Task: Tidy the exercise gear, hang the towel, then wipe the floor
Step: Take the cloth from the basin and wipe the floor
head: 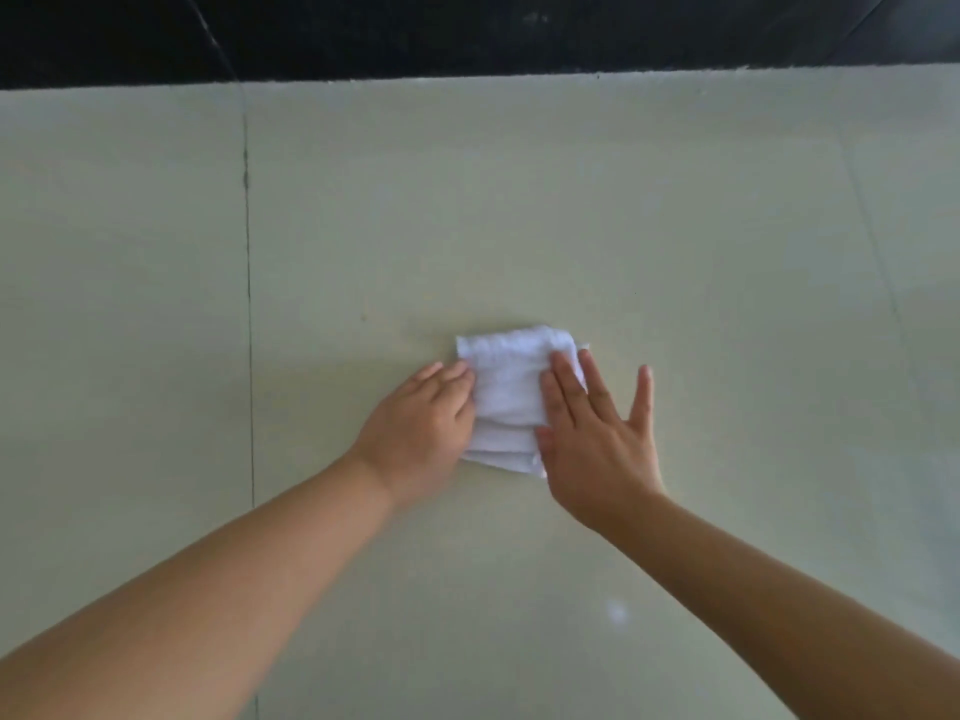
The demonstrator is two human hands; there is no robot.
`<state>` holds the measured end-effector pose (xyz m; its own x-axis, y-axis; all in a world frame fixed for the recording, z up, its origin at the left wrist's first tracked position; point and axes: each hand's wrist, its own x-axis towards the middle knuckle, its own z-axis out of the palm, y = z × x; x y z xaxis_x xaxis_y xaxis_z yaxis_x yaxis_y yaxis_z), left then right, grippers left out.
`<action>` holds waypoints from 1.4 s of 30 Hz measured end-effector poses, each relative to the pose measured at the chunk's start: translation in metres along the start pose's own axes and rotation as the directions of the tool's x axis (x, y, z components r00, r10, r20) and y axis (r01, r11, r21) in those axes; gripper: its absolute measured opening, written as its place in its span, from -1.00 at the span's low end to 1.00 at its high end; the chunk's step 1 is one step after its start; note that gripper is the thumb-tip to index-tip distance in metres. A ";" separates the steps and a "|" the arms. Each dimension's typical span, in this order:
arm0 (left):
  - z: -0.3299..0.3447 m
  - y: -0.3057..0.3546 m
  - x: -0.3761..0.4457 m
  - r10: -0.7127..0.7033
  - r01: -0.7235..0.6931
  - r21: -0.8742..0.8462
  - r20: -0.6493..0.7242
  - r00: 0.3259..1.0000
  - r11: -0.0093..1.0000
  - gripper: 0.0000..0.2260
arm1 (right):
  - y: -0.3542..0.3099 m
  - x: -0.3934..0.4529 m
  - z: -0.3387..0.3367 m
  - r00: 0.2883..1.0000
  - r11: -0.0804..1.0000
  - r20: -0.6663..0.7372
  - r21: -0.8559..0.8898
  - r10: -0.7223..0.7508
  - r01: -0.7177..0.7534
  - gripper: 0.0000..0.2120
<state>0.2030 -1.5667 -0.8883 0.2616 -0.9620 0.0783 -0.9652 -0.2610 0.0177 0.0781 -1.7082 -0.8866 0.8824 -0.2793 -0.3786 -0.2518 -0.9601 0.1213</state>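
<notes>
One white cloth [506, 392], folded into a rough rectangle with stacked layers showing along its near edge, lies flat on the floor [675, 226] about mid-frame. Both hands are on it. Left hand [421, 433] sits at the cloth's left edge, knuckles up, fingers curled over that edge and gripping it; fingertips are tucked against the fabric, thumb not visible. Right hand [597, 439] lies flat, palm down, on the cloth's right side: fingers straight and spread, index and middle on the fabric, the outer fingers past the right edge and over the bare floor; can't tell if those touch the tile. Right hand covers the cloth's near right corner. Both forearms are bare and come in from the bottom corners, converging on the cloth. Floor is pale, glossy tile, slightly greenish-cream. Dark grout line [248, 304] runs near to far on the left, well apart from the cloth; a fainter one angles along the far right. Small bright reflection spot [617, 613] on the tile between the forearms, nearer the right one. Tiny dark speck on the tile just up-left of the cloth. Far edge of the floor meets a black band [467, 33] across the top of the view; it has a thin pale streak at left.
</notes>
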 end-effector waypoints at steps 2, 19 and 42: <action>0.006 0.015 0.043 -0.008 0.009 -0.043 0.008 1.000 0.999 -0.64 | 0.033 0.005 -0.006 0.996 0.996 -0.011 -0.035 0.084 -0.084 -0.45; -0.012 -0.121 0.014 -0.315 0.322 0.156 -0.066 0.947 0.934 -0.91 | -0.054 0.173 -0.094 0.987 0.988 0.044 0.020 -0.153 0.152 -0.43; 0.013 0.150 0.020 0.089 -0.116 -0.250 -0.118 0.989 0.961 -0.72 | 0.084 -0.108 0.037 0.992 0.984 -0.072 0.153 0.099 -0.087 -0.55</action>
<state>0.0636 -1.6266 -0.8968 0.1727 -0.9651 0.1968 -0.9591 -0.1192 0.2568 -0.0531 -1.7594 -0.8699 0.8796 -0.3713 -0.2974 -0.3854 -0.9227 0.0122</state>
